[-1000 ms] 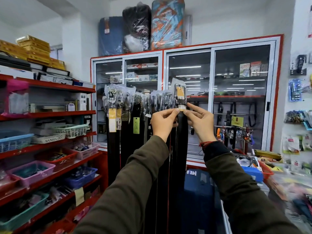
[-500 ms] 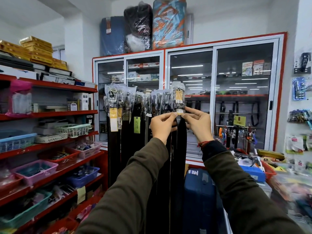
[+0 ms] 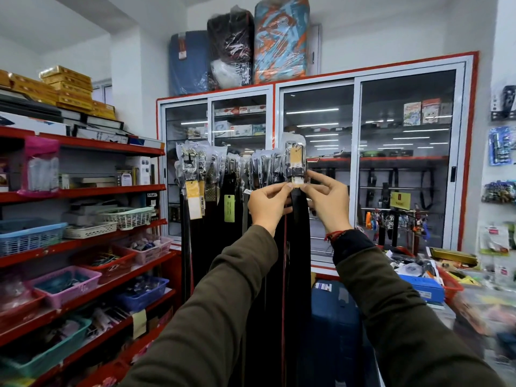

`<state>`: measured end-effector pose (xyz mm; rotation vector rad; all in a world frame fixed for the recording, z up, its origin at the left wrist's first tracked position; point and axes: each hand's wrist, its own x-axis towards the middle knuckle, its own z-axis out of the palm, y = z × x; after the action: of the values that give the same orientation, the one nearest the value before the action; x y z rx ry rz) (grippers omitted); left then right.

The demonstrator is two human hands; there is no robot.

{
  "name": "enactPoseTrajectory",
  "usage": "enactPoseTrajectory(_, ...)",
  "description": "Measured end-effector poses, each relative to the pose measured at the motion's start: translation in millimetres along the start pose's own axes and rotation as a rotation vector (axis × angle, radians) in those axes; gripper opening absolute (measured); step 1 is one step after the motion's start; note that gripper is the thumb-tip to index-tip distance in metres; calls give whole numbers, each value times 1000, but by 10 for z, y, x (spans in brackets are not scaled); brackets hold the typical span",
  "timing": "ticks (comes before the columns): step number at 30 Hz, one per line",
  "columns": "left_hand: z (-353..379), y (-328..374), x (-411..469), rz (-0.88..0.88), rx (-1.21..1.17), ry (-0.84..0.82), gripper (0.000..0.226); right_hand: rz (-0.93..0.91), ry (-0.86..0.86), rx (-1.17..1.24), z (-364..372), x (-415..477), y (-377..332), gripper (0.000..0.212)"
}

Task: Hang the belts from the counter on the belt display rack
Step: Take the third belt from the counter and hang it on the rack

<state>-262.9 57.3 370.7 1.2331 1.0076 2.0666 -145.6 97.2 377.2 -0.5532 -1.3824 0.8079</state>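
I see left hand (image 3: 269, 203) and right hand (image 3: 329, 202) both pinching the end belt (image 3: 296, 174) below its buckle; hanging belts (image 3: 223, 191) crowd its left, glass cabinet (image 3: 391, 163) behind.

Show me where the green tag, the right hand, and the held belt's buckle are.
green tag (image 3: 229, 208), head view, middle of the tag.
right hand (image 3: 329, 203), head view, back of the hand.
held belt's buckle (image 3: 296, 160), head view, wrapped buckle face.

Small shop: left of the hands, red shelves (image 3: 83, 191) of merchandise baskets; behind them, tagged belts (image 3: 212, 185) and glass cabinets (image 3: 405, 163).
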Motion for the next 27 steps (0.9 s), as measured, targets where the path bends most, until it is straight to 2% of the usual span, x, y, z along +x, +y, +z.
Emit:
enactPoseTrajectory(8,-67,-98,-22,-83,-32,-1,24,59,-45,4,13,-12,125,37)
enactPoseTrajectory(13,-89,-144,0,1,64,15,25,18,-46,-36,34,-33,149,37)
enactPoseTrajectory(15,-115,-169,-4,86,211,36,27,-54,-41,-138,40,-78,190,37)
enactPoseTrajectory(19,-191,-221,-14,346,591,12,43,-406,-9,-454,30,-137,282,43)
enactPoseTrajectory(24,-247,-260,140,658,973,-134,69,-541,-210,-657,102,-69,320,62)
enactPoseTrajectory(27,-278,-264,344,818,1232,-181,78,-560,-236,-773,132,89,418,67)
